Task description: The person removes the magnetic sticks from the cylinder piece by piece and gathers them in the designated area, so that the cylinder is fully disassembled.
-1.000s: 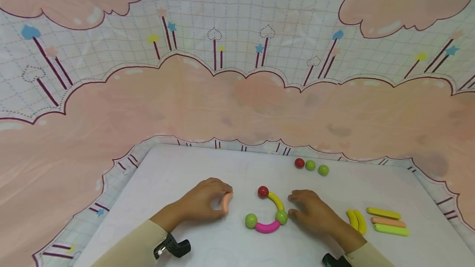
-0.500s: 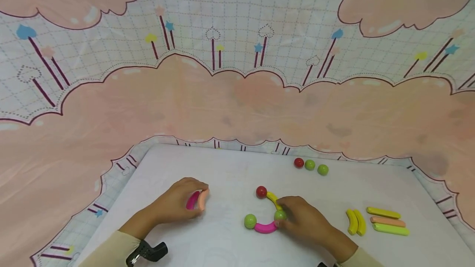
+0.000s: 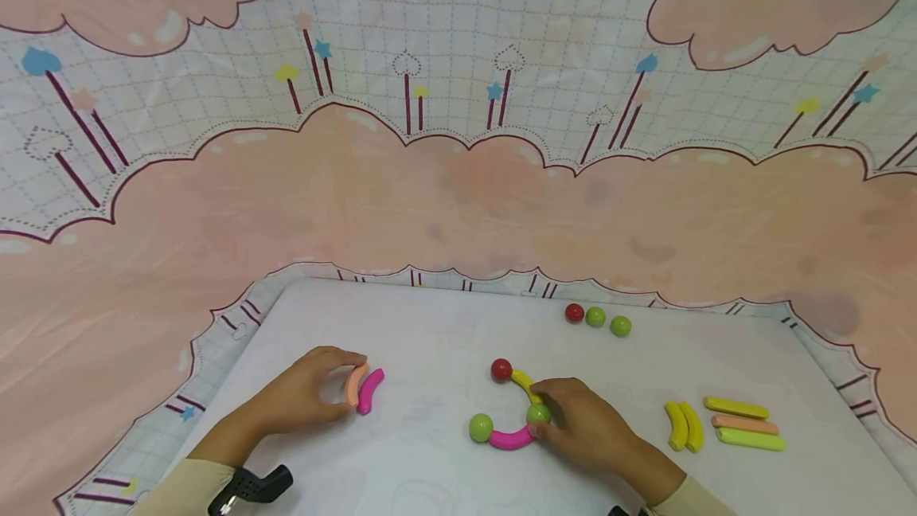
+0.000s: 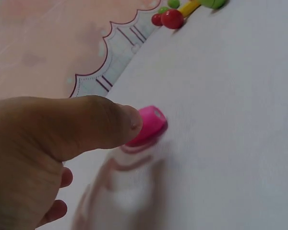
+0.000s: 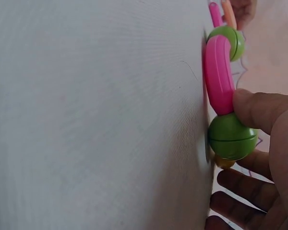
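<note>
My left hand [image 3: 308, 392] holds a peach curved stick [image 3: 355, 386] by its two ends between thumb and fingers. Just right of it, a pink curved stick [image 3: 370, 391] lies on the white tabletop. In the left wrist view the thumb hides the peach piece, and the pink end [image 4: 151, 122] shows past it. My right hand [image 3: 591, 428] grips a joined chain at its green ball [image 5: 233, 137]. The thumb touches the chain's pink curved piece [image 5: 218, 76]; the fingers reach its yellow curved piece [image 3: 524, 382]. A red ball [image 3: 501, 370] and another green ball [image 3: 481, 428] end the chain.
At the back of the white table [image 3: 430, 325] sit a loose red ball [image 3: 575, 313] and two green balls [image 3: 595, 316]. To the right lie two yellow curved sticks [image 3: 684, 426] and straight yellow, peach and light green sticks [image 3: 751, 439]. A patterned cloth [image 3: 458, 213] hangs behind.
My left hand has moved left with the peach stick, past the pink stick, which now shows on its right. My right hand has moved left onto the chain's green ball and gripped it.
</note>
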Action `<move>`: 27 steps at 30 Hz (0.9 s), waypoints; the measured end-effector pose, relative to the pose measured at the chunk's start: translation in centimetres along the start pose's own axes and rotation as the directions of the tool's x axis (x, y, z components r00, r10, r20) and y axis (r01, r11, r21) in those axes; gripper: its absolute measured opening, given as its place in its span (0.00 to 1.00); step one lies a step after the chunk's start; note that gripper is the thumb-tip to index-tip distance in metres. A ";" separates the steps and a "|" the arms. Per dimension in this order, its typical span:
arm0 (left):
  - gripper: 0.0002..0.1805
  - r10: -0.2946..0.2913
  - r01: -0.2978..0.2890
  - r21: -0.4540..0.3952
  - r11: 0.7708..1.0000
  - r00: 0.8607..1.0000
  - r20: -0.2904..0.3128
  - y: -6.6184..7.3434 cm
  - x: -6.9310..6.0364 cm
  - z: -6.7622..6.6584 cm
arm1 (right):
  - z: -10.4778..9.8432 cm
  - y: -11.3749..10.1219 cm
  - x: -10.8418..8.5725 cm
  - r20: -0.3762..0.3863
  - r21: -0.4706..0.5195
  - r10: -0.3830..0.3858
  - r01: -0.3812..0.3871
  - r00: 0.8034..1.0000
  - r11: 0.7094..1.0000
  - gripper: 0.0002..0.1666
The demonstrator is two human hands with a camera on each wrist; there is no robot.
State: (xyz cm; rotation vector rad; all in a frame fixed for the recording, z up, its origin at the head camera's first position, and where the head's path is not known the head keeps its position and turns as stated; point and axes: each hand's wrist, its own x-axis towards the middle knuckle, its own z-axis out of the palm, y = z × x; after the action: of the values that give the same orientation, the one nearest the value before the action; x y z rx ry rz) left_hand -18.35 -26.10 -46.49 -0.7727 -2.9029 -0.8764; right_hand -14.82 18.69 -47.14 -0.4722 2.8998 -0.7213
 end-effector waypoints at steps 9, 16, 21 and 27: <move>0.36 -0.009 0.009 -0.014 1.000 1.000 0.001 -1.1 -0.6 0.6 | 0.0 0.1 -0.1 0.001 0.023 -0.015 0.015 1.000 1.000 0.30; 0.37 -0.036 0.036 -0.025 0.999 0.999 0.012 -0.9 -0.6 0.7 | -0.2 0.0 -0.1 0.022 0.063 -0.011 0.010 1.000 0.998 0.29; 0.39 -0.065 0.065 -0.004 0.998 0.998 0.027 -0.8 -0.5 0.8 | -0.3 0.1 -0.1 0.017 0.059 -0.023 0.022 1.000 0.998 0.27; 0.41 -0.033 0.033 -0.010 0.999 0.999 0.024 -0.7 -0.4 0.9 | -0.6 0.1 -0.1 0.003 0.066 -0.074 0.074 0.997 0.995 0.26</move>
State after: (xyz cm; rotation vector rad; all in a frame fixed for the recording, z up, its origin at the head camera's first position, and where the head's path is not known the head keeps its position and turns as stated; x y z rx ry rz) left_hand -18.25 -26.31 -47.63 -0.7427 -2.9424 -0.8922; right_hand -14.91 19.05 -46.70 -0.5752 2.8565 -0.8217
